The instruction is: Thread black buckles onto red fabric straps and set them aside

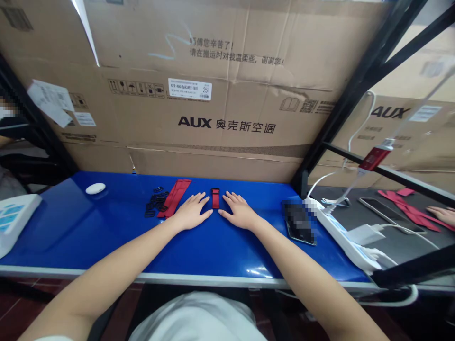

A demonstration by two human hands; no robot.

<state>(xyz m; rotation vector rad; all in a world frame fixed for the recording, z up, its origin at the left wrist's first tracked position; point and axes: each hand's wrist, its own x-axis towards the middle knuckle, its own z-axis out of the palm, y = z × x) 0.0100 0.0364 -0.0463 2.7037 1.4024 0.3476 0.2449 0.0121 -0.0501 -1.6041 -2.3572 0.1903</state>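
Note:
My left hand [192, 211] lies flat on the blue table with its fingers spread, holding nothing. My right hand [239, 210] rests the same way opposite it. In the gap between them is a short red strap [215, 201] with a black buckle [215, 190] at its far end; neither hand appears to touch it. Just left of my left hand are longer red strips [177, 195] laid together, their near part close to my wrist. Beside these strips sits a loose pile of black plastic buckles [156, 202].
A phone [300, 223] lies right of my hands, beside a white power strip [346, 241] with cables. A round white object [95, 188] and a white device [17, 220] are at left. Cardboard [227, 104] walls the back. Another person's hand [441, 214] shows at far right.

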